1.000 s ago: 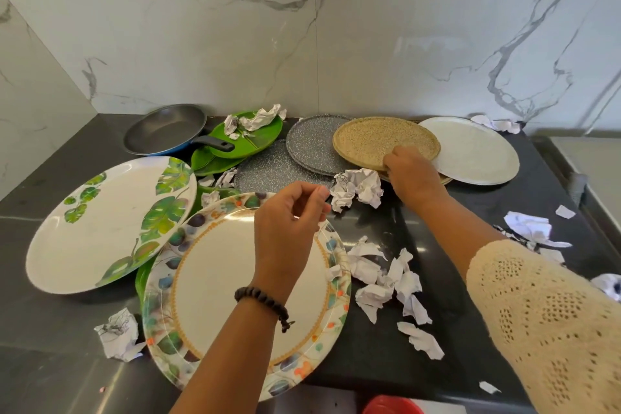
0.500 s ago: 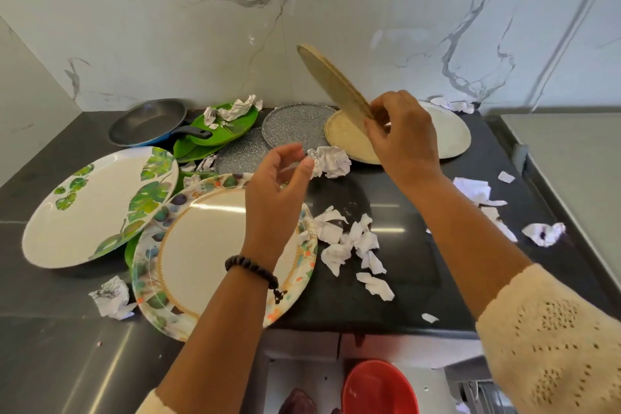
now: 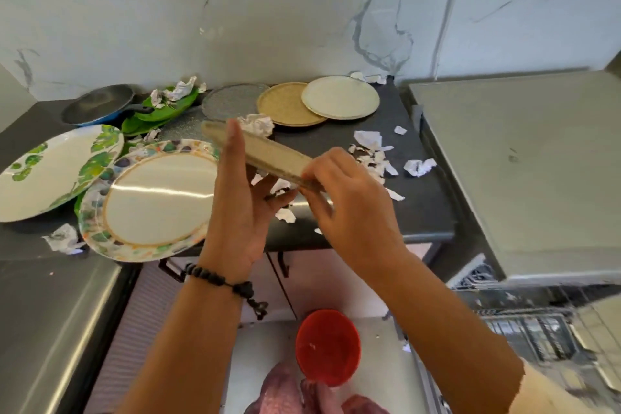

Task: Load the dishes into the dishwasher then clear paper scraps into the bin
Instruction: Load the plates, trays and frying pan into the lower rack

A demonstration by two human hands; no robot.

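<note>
A marble-look wall backs a dark surface (image 3: 386,212) strewn with plates and paper scraps (image 3: 373,158), and low on the right the wire rack of the open dishwasher (image 3: 527,336) shows, somewhat blurred. The tan plate (image 3: 268,153) is up off the surface, held between both hands and turned nearly edge-on to the camera, its long axis running from upper left down to lower right. The right hand (image 3: 349,202) pinches the lower right end of the rim, thumb and fingers curled round it. The left hand (image 3: 240,202) stands upright with straight fingers laid flat against the plate's left part, steadying rather than gripping. From the right fingers the rack lies down and to the right, well apart, so the gripped end of the plate is the nearer one to it, and the right hand looks the likelier to carry it over alone. A second tan plate (image 3: 289,107) rests flat beyond the fingers, partly under a white plate (image 3: 339,96). A red bin (image 3: 327,346) stands below the wrists.
</note>
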